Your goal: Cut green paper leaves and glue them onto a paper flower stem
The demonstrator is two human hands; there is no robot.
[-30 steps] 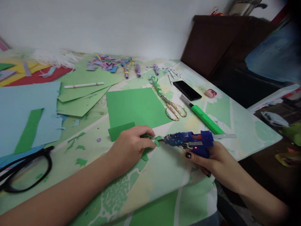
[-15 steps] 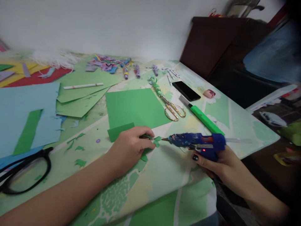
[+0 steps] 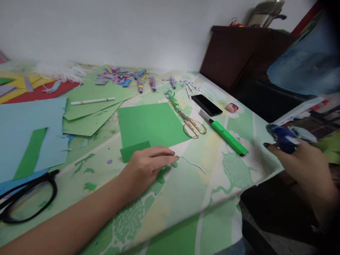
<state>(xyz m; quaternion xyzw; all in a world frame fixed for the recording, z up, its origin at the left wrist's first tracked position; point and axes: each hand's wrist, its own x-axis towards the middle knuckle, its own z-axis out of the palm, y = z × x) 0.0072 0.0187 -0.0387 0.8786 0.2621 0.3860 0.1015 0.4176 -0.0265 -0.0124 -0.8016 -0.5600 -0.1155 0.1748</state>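
My left hand [image 3: 151,163] rests on the patterned tablecloth, its fingers closed over a small curled piece of green paper [image 3: 174,164]. A white string [image 3: 195,163] trails from under those fingertips to the right. Part of another green paper scrap [image 3: 160,176] shows beneath the palm. Out past the table's right edge, my right hand [image 3: 305,166] grips a blue glue gun [image 3: 284,139], blurred and partly hidden by the fingers. Just beyond my left hand lie a green paper sheet [image 3: 152,122] and a smaller folded-looking green strip [image 3: 135,150].
Gold-handled scissors [image 3: 194,128], a green utility knife [image 3: 230,138] with blade showing, and a black phone [image 3: 207,104] lie right of the sheet. Black glasses [image 3: 29,198] sit at left. Paper-wrapped rolls [image 3: 153,84] and paper scraps [image 3: 117,76] are along the back.
My right hand has carried the glue gun away to the right, off the table. The white string is now in plain view. My left hand has stayed, its fingers now lower over the green piece.
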